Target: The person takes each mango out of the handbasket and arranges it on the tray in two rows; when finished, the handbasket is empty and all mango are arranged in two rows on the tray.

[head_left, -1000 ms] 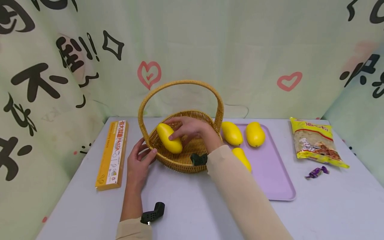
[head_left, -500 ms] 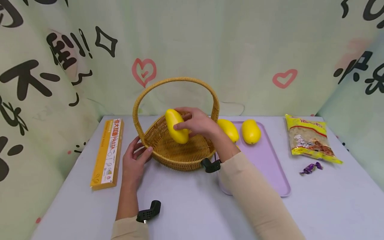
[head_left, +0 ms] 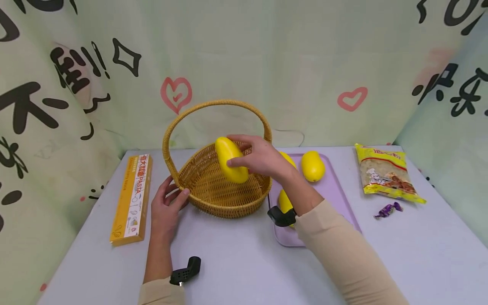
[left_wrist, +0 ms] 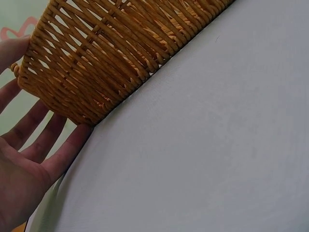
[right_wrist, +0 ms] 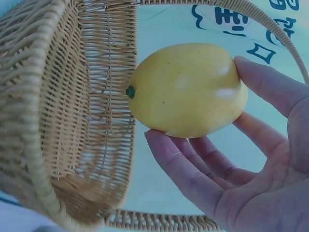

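Note:
My right hand (head_left: 261, 159) holds a yellow mango (head_left: 230, 161) between thumb and fingers, over the wicker basket (head_left: 225, 209) and below its arched handle. In the right wrist view the mango (right_wrist: 188, 89) shows a small green stem end that points to the basket's inside. At the basket's left side my left hand (head_left: 166, 207) holds the rim, thumb on top near the foot of the handle. The left wrist view has its fingers spread along the outer wall of the basket (left_wrist: 101, 53). Inside the basket only woven floor and walls show.
Right of the basket lies a purple tray (head_left: 335, 199) with several mangoes, one of them (head_left: 313, 166) fully visible, others partly behind my right arm. A pasta box (head_left: 131, 199) lies at left. A yellow food bag (head_left: 386, 173) and a purple-wrapped candy (head_left: 388, 210) lie at right.
My right hand has lifted the mango up from low in the basket and moved it to the right within the handle's arch. The left hand stays at the basket rim; the head view has shifted slightly.

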Available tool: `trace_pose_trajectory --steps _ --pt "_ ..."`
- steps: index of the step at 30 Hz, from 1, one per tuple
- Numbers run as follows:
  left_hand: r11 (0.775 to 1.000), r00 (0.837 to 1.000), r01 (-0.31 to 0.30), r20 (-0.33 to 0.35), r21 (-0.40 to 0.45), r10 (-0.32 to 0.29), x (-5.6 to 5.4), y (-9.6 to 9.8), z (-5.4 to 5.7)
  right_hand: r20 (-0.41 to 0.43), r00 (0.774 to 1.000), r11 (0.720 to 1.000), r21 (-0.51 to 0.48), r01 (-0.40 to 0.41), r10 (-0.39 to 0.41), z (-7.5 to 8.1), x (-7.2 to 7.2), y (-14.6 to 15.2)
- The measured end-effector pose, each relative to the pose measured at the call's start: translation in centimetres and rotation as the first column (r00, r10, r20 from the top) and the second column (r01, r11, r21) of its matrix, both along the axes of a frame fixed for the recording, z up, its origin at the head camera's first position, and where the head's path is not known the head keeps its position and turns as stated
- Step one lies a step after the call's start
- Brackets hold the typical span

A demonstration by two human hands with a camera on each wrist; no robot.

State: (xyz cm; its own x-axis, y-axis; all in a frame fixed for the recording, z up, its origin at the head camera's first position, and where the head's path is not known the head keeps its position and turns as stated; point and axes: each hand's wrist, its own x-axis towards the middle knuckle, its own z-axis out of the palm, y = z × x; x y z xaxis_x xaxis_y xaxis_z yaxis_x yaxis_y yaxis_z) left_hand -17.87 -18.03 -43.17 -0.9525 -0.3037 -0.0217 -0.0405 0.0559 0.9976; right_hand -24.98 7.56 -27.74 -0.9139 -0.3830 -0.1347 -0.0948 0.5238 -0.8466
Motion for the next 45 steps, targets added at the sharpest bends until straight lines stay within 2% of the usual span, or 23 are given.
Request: trace_pose_trajectory --steps 7,18,26,37,45 --pt "1.000 1.000 0.007 0.005 0.014 -0.007 0.0 -0.2 0.2 0.029 0.999 0.999 -0.027 0.031 -0.031 0.1 0.6 1.4" --pt "1.000 1.000 -0.006 0.009 0.011 0.006 0.0 0.0 0.0 -0.042 0.998 0.993 0.106 0.053 -0.049 1.0 2.1 4.0" --pt "1.000 1.000 -0.007 0.004 -0.001 0.007 -0.1 0.0 0.1 -0.038 0.998 0.992 0.110 0.059 -0.056 1.4 3.0 6.1" --pt "1.000 1.000 -0.006 0.013 0.009 0.006 0.0 0.1 0.1 -0.055 0.993 0.975 0.191 0.110 -0.101 1.9 3.9 9.4" --pt "1.000 1.000 -0.010 0.005 0.019 0.010 0.0 0.2 -0.1 -0.079 0.986 0.956 0.245 0.159 -0.144 1.3 4.6 12.2"
